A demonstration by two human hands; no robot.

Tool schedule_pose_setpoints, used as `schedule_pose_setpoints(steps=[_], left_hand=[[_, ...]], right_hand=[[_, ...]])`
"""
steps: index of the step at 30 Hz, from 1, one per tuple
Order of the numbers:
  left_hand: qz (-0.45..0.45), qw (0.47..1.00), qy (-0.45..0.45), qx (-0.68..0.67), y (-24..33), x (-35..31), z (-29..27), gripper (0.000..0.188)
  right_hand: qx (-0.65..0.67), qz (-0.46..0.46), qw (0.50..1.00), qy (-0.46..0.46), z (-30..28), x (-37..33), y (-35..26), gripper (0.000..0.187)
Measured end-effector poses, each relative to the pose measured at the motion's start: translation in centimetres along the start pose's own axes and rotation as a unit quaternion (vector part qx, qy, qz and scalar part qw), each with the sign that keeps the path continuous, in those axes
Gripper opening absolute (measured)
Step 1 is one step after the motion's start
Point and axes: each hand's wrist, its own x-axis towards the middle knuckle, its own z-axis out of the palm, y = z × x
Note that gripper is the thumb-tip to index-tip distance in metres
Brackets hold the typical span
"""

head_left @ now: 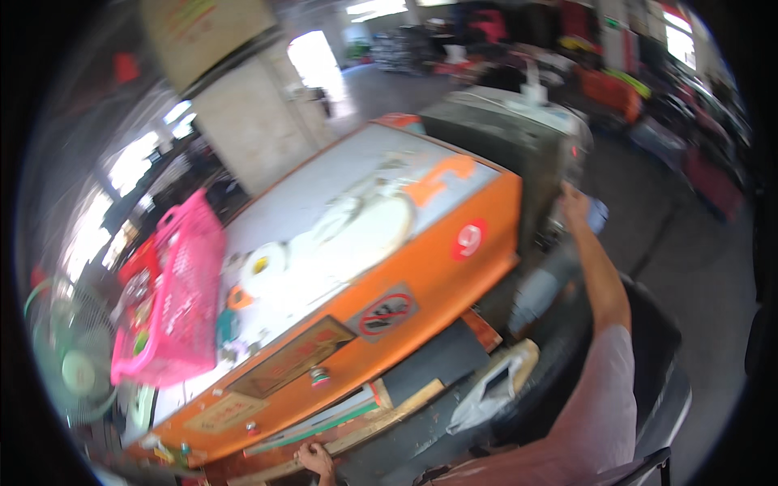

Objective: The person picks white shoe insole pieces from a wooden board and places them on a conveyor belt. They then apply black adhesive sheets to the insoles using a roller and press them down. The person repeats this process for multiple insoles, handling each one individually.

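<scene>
My right arm stretches far out to the right. My right hand (pixel 574 202) is at the side of a dark box-shaped machine (pixel 502 134) with a pale top; its fingers are smeared and partly hidden. Just beyond the hand is a light blue-white thing (pixel 597 215), too blurred to name. Low in the view, my left hand (pixel 314 460) is curled closed by the edge of a wooden strip (pixel 356 437); what it holds, if anything, does not show. Between my hands stands an orange workbench (pixel 429 283) with a white top.
On the bench are a pink plastic basket (pixel 190 300), a white tape roll (pixel 266 263) and pale flat pieces (pixel 365 231). A green fan (pixel 77 364) stands at left. Beneath the bench front lies a clear plastic bag (pixel 486 397). Piled goods (pixel 608 89) fill the back right.
</scene>
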Motion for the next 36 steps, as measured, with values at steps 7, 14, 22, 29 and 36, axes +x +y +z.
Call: schedule_pose_setpoints(steps=[7,14,22,29,36], left_hand=[[-0.046,0.999,0.006,-0.018,0.2,-0.5,0.7,0.007],[-0.036,0.998,0.013,-0.041,1.4,-0.4,-0.2,0.013],[-0.045,0.998,0.006,-0.043,1.0,-0.6,0.1,0.012],[-0.002,0.999,0.030,-0.043,1.1,-0.6,0.0,0.010],[0.006,0.998,0.029,-0.051,2.3,-0.1,-0.8,0.010]], right_hand=[[0.096,-0.018,0.994,0.053,1.2,3.7,2.2,0.055],[0.085,-0.030,0.995,0.053,0.7,3.2,1.7,0.056],[0.069,-0.046,0.996,0.040,0.4,3.1,1.4,0.057],[0.081,-0.014,0.996,0.035,0.5,2.9,1.3,0.056],[0.022,-0.053,0.998,-0.008,-1.2,2.7,2.8,0.053]])
